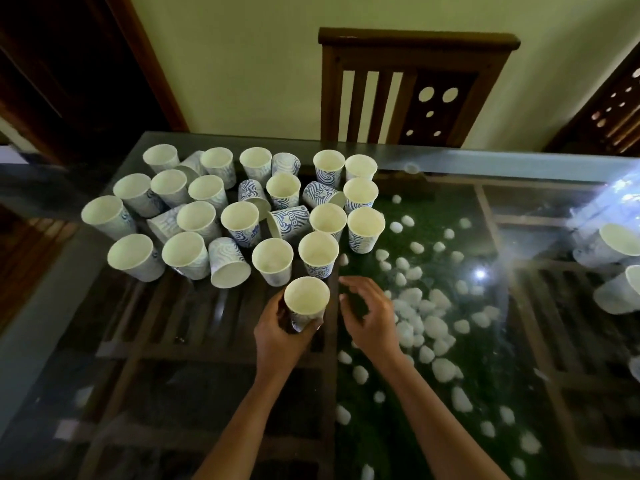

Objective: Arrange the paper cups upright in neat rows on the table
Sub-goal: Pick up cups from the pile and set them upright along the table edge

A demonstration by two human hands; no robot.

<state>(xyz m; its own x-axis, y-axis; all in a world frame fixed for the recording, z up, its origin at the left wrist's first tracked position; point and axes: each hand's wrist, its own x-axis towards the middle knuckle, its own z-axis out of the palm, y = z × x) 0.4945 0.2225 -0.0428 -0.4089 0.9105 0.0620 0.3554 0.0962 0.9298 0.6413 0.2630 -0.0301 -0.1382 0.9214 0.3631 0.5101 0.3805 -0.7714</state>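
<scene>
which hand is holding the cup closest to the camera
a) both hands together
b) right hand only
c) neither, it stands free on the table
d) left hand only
d: the left hand grips the upright paper cup round its lower wall, while the right hand is beside it, fingers loosely curled, apart from the cup and holding nothing.

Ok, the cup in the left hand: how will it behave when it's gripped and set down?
The held cup is thin paper and looks empty, so probably very light and easily crushed by a firm squeeze from the left hand. It tapers to a narrow base, so it may tip easily, and could slide on the smooth glass table.
</scene>
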